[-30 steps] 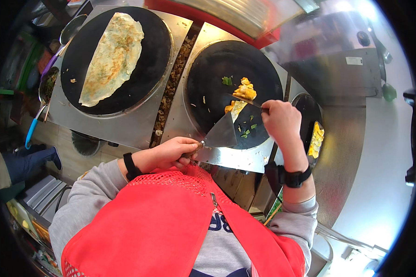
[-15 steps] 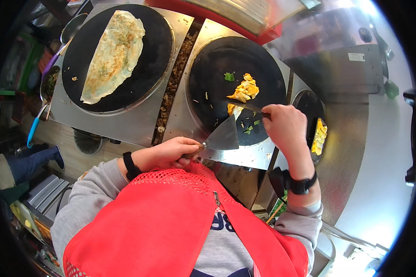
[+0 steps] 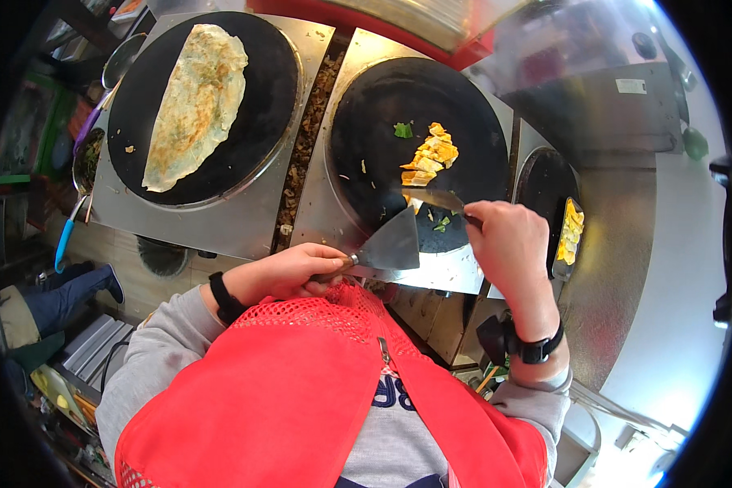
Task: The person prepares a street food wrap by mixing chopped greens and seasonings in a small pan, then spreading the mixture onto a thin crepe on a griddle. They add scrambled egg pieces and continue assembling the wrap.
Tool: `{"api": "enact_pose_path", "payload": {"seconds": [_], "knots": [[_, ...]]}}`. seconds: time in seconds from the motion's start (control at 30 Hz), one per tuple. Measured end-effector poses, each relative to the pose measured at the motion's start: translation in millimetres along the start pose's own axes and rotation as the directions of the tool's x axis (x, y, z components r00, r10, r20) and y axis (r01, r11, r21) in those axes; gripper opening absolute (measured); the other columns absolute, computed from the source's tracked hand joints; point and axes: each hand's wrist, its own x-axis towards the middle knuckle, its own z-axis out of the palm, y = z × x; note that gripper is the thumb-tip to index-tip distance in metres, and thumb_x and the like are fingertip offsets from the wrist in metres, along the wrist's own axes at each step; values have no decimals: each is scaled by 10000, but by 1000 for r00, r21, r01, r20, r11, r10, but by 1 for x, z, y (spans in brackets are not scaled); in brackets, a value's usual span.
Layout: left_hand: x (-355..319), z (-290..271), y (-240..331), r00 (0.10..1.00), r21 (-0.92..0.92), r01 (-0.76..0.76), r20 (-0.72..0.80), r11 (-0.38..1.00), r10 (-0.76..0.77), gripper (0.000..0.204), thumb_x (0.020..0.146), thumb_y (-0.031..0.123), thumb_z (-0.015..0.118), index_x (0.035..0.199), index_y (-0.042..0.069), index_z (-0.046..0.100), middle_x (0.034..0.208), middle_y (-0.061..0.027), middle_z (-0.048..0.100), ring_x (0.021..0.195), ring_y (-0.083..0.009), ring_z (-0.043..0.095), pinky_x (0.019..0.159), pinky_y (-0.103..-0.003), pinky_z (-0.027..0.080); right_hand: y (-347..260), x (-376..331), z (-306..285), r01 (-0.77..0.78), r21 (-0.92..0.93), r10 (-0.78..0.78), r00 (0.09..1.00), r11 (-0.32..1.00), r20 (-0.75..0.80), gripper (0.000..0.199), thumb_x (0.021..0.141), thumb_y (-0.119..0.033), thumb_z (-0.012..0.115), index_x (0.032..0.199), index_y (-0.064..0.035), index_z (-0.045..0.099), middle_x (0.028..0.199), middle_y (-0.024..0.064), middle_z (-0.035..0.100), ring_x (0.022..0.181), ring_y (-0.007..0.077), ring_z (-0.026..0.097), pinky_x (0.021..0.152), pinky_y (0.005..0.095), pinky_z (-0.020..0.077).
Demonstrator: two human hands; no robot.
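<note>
My left hand (image 3: pixel 297 270) is closed round the handle of a wide metal scraper (image 3: pixel 392 244), whose blade rests over the near edge of the right round griddle (image 3: pixel 374 102). In my right hand (image 3: pixel 512 244) is a knife (image 3: pixel 437 198), its blade lying across the near end of a strip of yellow-and-white cooked egg (image 3: pixel 431 154). The egg is cut into several pieces, partly hidden under the blade. Green leaf bits (image 3: pixel 403 129) are scattered on the black surface around it.
A folded pancake (image 3: pixel 195 106) lies on the left griddle (image 3: pixel 270 81). A gap with brown crumbs (image 3: pixel 307 118) runs between the griddles. At right, a tray of egg pieces (image 3: pixel 571 232) sits beside a smaller dark plate (image 3: pixel 545 191). A blue-handled utensil (image 3: pixel 63 240) hangs off the left edge.
The egg has more cuts and is spread into slices. The knife has shifted slightly toward me, its blade now turned flatter, and my right hand has moved slightly nearer. The scraper has hardly moved.
</note>
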Motion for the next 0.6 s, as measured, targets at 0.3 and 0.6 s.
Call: {"api": "enact_pose_path", "payload": {"seconds": [0.3, 0.6], "knots": [[-59, -2, 70, 954, 322, -245, -90, 914, 287, 329, 986, 236, 510, 1231, 17, 533, 784, -14, 525, 472, -33, 350, 408, -192, 228, 33, -51, 18, 172, -1, -158, 905, 985, -395, 198, 735, -37, 640, 882, -150, 710, 753, 12, 614, 685, 212, 590, 621, 348, 475], [106, 52, 121, 495, 972, -169, 228, -164, 839, 167, 927, 133, 521, 1024, -1, 540, 913, -247, 616, 881, -434, 612, 752, -479, 504, 37, -34, 52, 138, -168, -201, 864, 976, -462, 256, 738, -77, 647, 986, -121, 693, 851, 27, 578, 769, 202, 558, 618, 323, 466]]}}
